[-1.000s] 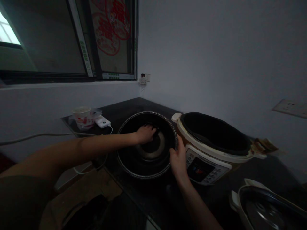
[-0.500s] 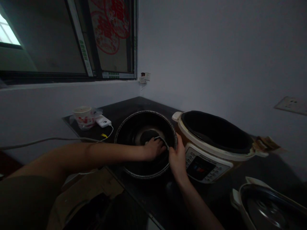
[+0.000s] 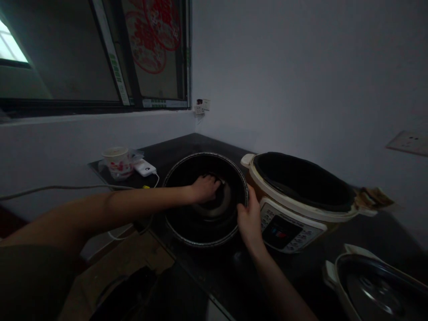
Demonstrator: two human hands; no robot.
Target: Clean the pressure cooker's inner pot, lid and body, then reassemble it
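Note:
A round black inner pot (image 3: 205, 242) with a pale rim stands on the dark countertop, tilted slightly toward me. My left hand (image 3: 204, 189) reaches down inside it, palm down, with fingers curled against the bottom. Under those fingers is a dark cloth, mostly hidden; its pale edge showed a moment before. My right hand (image 3: 249, 216) grips the pot's right rim, thumb at the inner side and fingers outside. Just right of that hand stands a white and gold electric cooker (image 3: 290, 227), lidless, with a button panel facing me and a dark hollow inside.
A detached cooker lid (image 3: 374, 290) lies at the lower right. Toward the window are a cup in a plastic bag (image 3: 118, 162) and a white power bank (image 3: 145, 168) with a cable. Wall sockets (image 3: 202, 106) sit near the corner. The counter's front edge (image 3: 200, 281) runs diagonally below the pot.
My left hand has moved from the pot's right side toward the back left of its bottom. The cloth's pale edge no longer shows clearly. My right hand keeps its hold on the rim.

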